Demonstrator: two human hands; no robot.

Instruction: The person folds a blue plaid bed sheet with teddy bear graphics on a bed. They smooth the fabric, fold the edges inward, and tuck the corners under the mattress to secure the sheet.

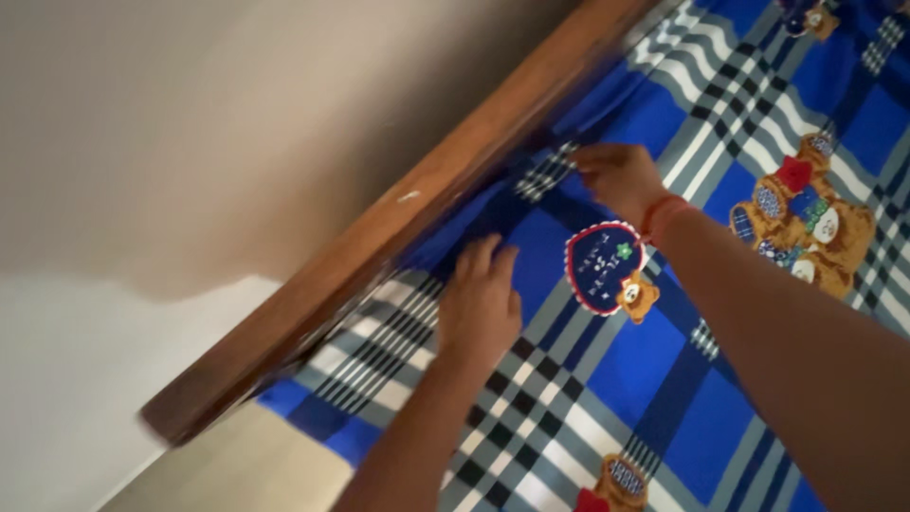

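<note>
Standing next to the bed here, and both hands are right up at the edge where the bedsheet meets the wooden bed rail. That rail runs diagonally from lower left to upper right in the head view, and the sheet's edge follows the same line, so the long run of the fabric edge sits parallel to the wood. There's barely any gap between rail and sheet; the blue cloth bunches right against it. Beyond the rail it's just a plain beige wall and pale floor, so plenty of open room on that side, none on the bed side of the wood.

The left hand lies flat on the sheet, fingers stretched out straight and together, pointing toward the rail, tips pressing into the fold by the wood. It's pushing down, not pinching anything.

The right hand is further along the rail with a red thread bracelet on the wrist. Its fingers are curled in around the sheet's edge, looks like a pinch on the fabric, though the picture's a bit smeary.

The sheet is soft cotton-looking cloth, bright blue with white, grey and black checks, plus teddy bear prints and a red-trimmed heart patch. The rail is smooth brown wood.
</note>
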